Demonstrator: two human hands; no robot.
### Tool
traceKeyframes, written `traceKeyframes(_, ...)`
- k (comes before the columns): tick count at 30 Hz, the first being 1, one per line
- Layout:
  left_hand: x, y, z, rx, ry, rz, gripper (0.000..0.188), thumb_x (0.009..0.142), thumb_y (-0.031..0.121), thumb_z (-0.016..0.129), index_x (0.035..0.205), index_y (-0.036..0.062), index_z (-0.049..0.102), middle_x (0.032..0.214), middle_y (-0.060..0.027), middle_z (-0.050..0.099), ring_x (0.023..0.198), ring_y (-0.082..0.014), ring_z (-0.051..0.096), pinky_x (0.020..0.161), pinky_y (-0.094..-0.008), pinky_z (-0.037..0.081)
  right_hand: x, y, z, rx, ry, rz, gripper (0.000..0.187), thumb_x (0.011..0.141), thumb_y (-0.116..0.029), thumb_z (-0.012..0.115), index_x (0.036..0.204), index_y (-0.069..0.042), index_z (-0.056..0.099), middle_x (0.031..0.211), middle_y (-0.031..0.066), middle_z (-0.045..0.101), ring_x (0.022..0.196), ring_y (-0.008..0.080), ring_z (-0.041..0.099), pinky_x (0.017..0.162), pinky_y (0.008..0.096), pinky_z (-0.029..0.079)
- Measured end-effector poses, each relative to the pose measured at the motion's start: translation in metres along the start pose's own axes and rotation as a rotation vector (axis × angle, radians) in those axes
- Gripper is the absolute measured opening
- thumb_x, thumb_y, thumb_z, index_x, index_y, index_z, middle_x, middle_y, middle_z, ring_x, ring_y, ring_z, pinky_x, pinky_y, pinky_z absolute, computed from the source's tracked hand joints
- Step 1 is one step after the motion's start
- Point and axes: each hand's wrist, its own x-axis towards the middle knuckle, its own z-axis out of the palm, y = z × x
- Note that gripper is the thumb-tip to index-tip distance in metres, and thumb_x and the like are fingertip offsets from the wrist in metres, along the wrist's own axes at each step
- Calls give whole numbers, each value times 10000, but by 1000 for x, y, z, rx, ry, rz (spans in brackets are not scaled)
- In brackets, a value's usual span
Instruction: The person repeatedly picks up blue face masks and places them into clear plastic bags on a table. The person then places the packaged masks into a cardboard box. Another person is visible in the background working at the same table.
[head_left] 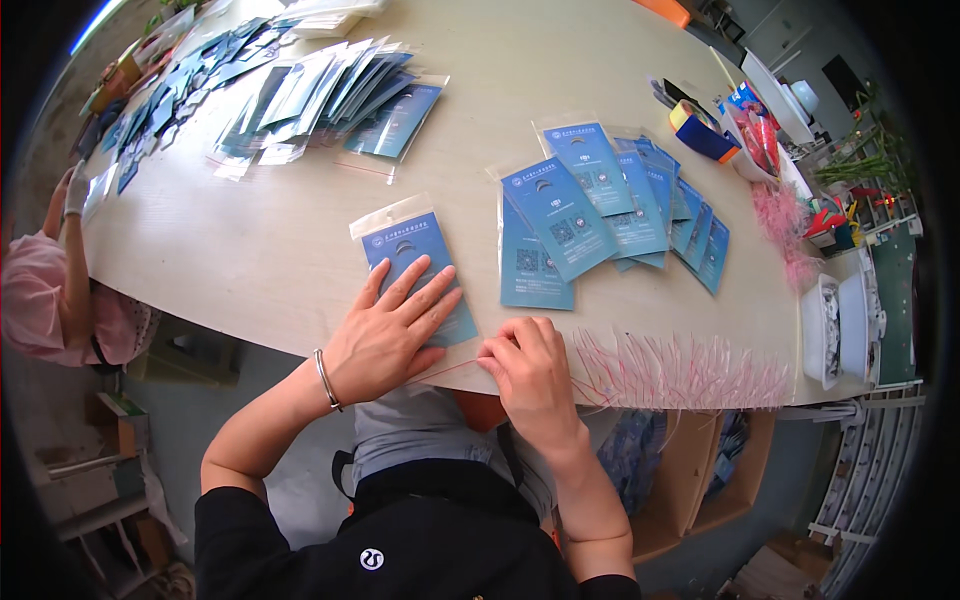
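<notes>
And we see the left hand [395, 335] laid flat, fingers spread wide over the blue card [405, 238] on the table [290, 285], the card's top poking past the fingertips! Just beside, we've the right hand [530, 375] curled, thumb and forefinger close by a thin red strand [447, 369]; whether they're pinching it, we can't tell.
</notes>
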Motion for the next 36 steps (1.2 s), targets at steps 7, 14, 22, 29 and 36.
traceKeyframes(7, 1, -1, -3, -17, 1, -14, 691, 857, 270, 690, 1491, 144, 445, 1601, -127, 323, 1502, -375, 220, 1210, -550, 139, -8, -2, 7, -207, -39, -144, 140, 830, -118, 674, 913, -29, 605, 943, 90, 540, 993, 266, 526, 853, 398, 446)
traceKeyframes(14, 12, 4, 1, 1, 26, -45, 661, 853, 171, 640, 1482, 94, 449, 1598, -194, 300, 1504, -392, 208, 1215, -540, 135, -42, -33, 7, 11, -145, -190, 98, 874, -122, 624, 869, -37, 578, 938, 97, 520, 981, 256, 511, 882, 385, 435)
traceKeyframes(22, 17, 11, 0, 65, 8, -88, 675, 840, 105, 632, 1480, 40, 429, 1602, -219, 271, 1504, -395, 205, 1228, -503, 131, -85, 13, -109, 619, -57, 53, 140, 899, -112, 687, 882, -66, 556, 983, 79, 498, 972, 247, 493, 907, 344, 405)
traceKeyframes(29, 20, 15, 3, 67, -27, -90, 745, 803, 60, 594, 1514, 33, 374, 1625, -209, 226, 1522, -372, 164, 1240, -491, 97, -245, 175, -232, 309, 1161, 774, 224, 1021, -216, 577, 1087, -16, 654, 939, -15, 600, 866, 80, 531, 814, 246, 434)
traceKeyframes(36, 17, 5, 8, 89, 1, -59, 710, 805, 78, 536, 1498, 14, 396, 1613, -217, 254, 1516, -392, 171, 1232, -506, 114, -311, 301, -275, 1, 1116, 1114, 312, 1010, -214, 591, 1075, 81, 671, 969, 88, 683, 874, 167, 593, 834, 323, 471)
